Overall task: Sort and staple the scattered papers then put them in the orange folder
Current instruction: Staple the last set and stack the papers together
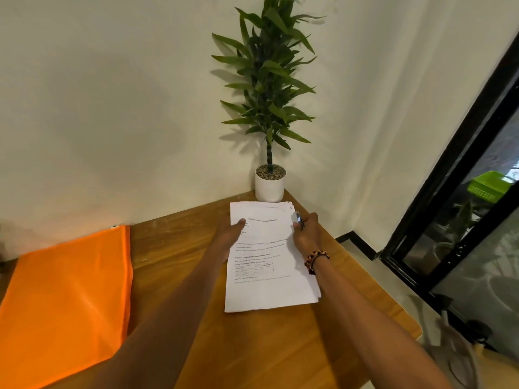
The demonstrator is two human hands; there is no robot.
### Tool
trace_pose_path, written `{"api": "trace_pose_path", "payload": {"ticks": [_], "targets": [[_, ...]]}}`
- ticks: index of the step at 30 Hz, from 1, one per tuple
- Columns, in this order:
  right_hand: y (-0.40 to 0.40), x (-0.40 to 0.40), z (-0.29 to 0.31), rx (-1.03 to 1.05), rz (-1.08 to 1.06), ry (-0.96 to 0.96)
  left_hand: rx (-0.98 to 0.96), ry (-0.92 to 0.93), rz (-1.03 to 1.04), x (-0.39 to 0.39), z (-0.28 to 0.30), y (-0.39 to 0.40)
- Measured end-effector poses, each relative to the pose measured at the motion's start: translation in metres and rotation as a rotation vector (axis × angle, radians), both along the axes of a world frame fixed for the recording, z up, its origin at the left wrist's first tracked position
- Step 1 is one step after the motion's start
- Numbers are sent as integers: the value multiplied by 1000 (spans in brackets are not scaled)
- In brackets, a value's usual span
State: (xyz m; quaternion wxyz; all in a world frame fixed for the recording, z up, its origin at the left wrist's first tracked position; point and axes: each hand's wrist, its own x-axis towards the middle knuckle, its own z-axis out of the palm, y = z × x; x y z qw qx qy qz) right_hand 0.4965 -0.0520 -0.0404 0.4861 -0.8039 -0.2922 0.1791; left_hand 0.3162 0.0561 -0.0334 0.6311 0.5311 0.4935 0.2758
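Wooden table [252, 346] meets white walls; papers [269, 287] lie before the plant [269, 181], folder [67, 299] well left. Our left hand [231, 234] presses them flat-fingered; right hand [307, 234] grips the stapler [298, 219].

A stack of white printed papers [269, 259] lies flat on a wooden desk, squared up with its edges roughly aligned, near the desk's far right corner. The top sheet shows lines of black text and a small table; the words are too small to read. A small silver stapler [298, 219] sits at the stack's upper right edge. An orange folder [67, 299] lies flat and closed on the left side of the desk, well apart from the papers.
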Motion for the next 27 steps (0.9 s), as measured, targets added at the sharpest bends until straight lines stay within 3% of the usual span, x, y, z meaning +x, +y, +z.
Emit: {"api": "trace_pose_path", "payload": {"ticks": [5, 11, 16, 27], "targets": [[24, 11, 3, -50, -15, -36, 115, 155, 17, 4, -9, 6], [37, 15, -3, -151, -45, -157, 24, 100, 9, 9, -12, 10], [34, 11, -4, -199, -44, -324, 106, 104, 26, 12, -26, 7], [31, 7, -7, -215, -31, -338, 107, 112, 106, 8, -30, -6]]}}
